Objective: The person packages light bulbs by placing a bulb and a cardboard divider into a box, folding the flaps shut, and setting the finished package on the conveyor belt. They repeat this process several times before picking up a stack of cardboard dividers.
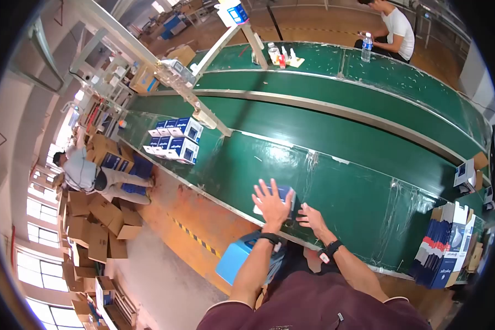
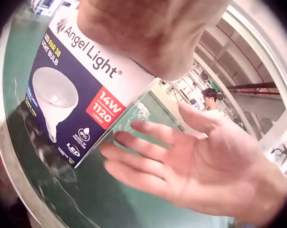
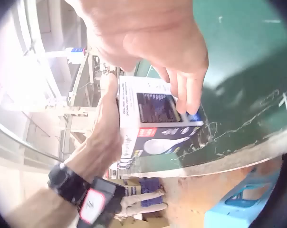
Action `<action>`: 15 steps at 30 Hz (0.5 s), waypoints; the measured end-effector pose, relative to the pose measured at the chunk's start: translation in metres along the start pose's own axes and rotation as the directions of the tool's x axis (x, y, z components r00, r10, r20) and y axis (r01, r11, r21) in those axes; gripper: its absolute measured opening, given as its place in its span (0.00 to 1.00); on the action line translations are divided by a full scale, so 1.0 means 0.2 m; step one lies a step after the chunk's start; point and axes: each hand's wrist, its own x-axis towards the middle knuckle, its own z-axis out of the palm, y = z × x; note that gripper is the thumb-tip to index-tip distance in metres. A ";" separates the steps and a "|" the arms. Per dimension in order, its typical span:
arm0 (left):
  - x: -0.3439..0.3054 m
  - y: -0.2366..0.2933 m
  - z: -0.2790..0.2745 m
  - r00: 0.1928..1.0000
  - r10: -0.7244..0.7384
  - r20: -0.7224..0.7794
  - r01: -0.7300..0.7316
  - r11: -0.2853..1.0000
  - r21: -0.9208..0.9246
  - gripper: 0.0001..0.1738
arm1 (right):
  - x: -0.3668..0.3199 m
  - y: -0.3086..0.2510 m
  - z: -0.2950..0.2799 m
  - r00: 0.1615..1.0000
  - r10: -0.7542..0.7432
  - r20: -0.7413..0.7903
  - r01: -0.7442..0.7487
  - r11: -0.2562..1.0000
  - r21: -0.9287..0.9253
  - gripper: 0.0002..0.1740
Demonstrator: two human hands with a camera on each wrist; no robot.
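Observation:
A white and dark blue light bulb box (image 1: 285,190) (image 2: 53,90) (image 3: 157,109) stands near the front edge of the green table. My left hand (image 1: 272,207) (image 2: 143,33) (image 3: 103,123) lies against one side of it with straight, spread fingers, covering part of the box in the head view. On the right of the box is my right hand (image 1: 313,220) (image 2: 196,166) (image 3: 157,42), palm turned towards it and fingers loosely bent. In the left wrist view its fingertips are close to the box; whether they touch it, I cannot tell.
Two rows of similar boxes (image 1: 176,144) stand on the table's left. Flattened cartons (image 1: 443,242) are stacked at its right end. A blue stool (image 1: 236,264) is by the front edge. One person (image 1: 88,170) stands among cartons; another (image 1: 396,33) sits across the table.

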 end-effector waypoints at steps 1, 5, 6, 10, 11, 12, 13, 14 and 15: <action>0.10 -0.09 -0.03 1.000 -0.006 0.000 0.006 1.000 0.017 0.50 | 0.01 0.02 0.01 1.000 -0.017 -0.006 0.017 0.999 -0.039 0.35; 0.61 -0.67 0.12 0.996 -0.037 -0.081 0.041 0.998 0.044 0.57 | 0.04 0.01 -0.02 0.998 -0.035 -0.043 0.027 0.984 -0.175 0.31; 0.77 -0.83 0.17 0.993 -0.059 -0.101 0.065 0.996 0.061 0.58 | 0.05 0.00 -0.02 0.997 -0.034 -0.064 0.021 0.980 -0.197 0.31; 1.27 -1.41 0.28 0.998 -0.045 -0.042 0.049 0.994 0.100 0.60 | 0.00 -0.01 -0.05 0.977 0.005 -0.213 -0.053 0.974 -0.221 0.29; 1.36 -1.48 0.26 1.000 -0.021 -0.001 0.021 0.997 0.079 0.61 | -0.01 -0.01 -0.06 0.968 0.007 -0.249 -0.060 0.977 -0.206 0.28; 1.45 -1.53 0.25 1.000 0.013 0.026 -0.015 0.998 0.065 0.61 | -0.04 0.00 -0.07 0.958 0.012 -0.288 -0.070 0.979 -0.193 0.28; 1.52 -1.58 0.25 0.997 0.046 0.058 -0.049 0.998 0.050 0.61 | -0.07 0.02 -0.09 0.945 0.023 -0.327 -0.086 0.980 -0.179 0.28; 1.57 -1.62 0.26 0.997 0.068 0.039 -0.069 0.998 0.009 0.61 | -0.10 0.04 -0.09 0.930 0.028 -0.367 -0.088 0.985 -0.150 0.28; 1.62 -1.66 0.29 0.996 0.087 0.020 -0.088 0.996 0.008 0.61 | -0.12 0.05 -0.08 0.921 0.061 -0.385 -0.122 0.983 -0.135 0.28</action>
